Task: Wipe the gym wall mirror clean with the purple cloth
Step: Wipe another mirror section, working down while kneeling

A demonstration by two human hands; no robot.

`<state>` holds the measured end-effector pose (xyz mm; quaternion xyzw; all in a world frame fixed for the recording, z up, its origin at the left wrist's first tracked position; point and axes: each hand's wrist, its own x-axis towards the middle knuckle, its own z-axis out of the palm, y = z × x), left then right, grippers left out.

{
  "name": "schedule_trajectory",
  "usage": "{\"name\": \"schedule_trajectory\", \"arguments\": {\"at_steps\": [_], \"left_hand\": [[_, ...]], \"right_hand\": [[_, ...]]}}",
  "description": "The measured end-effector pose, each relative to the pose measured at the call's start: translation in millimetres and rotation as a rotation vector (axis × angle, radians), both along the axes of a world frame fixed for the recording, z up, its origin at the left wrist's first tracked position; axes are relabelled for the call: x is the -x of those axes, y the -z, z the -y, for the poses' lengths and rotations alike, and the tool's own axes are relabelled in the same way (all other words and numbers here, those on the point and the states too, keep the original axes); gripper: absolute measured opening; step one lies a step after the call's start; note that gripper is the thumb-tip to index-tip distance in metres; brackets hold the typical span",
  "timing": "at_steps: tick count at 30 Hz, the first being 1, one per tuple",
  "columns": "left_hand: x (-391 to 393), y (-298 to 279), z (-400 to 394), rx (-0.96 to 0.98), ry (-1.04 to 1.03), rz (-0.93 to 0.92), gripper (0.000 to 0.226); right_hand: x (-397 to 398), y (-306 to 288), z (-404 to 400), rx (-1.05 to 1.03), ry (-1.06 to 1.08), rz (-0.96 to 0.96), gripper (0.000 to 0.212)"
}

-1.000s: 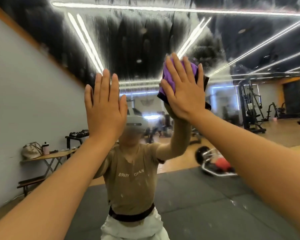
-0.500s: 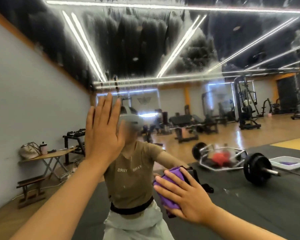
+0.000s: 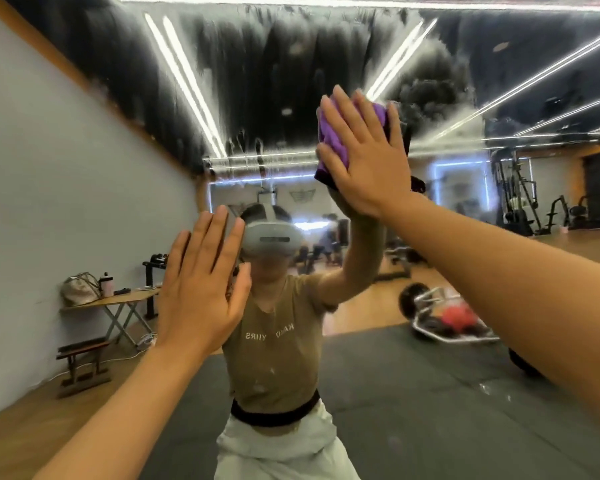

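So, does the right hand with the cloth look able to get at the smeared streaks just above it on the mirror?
Probably yes. The right hand already presses the purple cloth flat on the mirror, and the smeared streaks start right above its fingers with nothing between. The streaks near the top edge may need more stretch.

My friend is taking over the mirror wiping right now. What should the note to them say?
Right hand: fingers straight, pressing the purple cloth flat on the gym wall mirror, up high.
Left hand: open, palm flat against the glass lower down, holding nothing.
Done: the lower mirror reflects clearly.
Left: the upper band has cloudy streaks and smears; wipe up there, then the few specks low on the glass.
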<state>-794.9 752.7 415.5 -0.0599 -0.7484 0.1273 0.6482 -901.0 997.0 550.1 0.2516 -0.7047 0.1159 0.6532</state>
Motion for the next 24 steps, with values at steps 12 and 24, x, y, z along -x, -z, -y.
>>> {"name": "schedule_trajectory", "arguments": {"at_steps": [12,24], "left_hand": [[-3,2,1,0.015,0.038,0.012,0.062],[-28,23,35,0.041,-0.047,0.075,0.061]], "right_hand": [[-24,269,30,-0.407,-0.006,-0.123,0.073],[-19,143,31,-0.548,0.03,-0.237,0.066]]}}
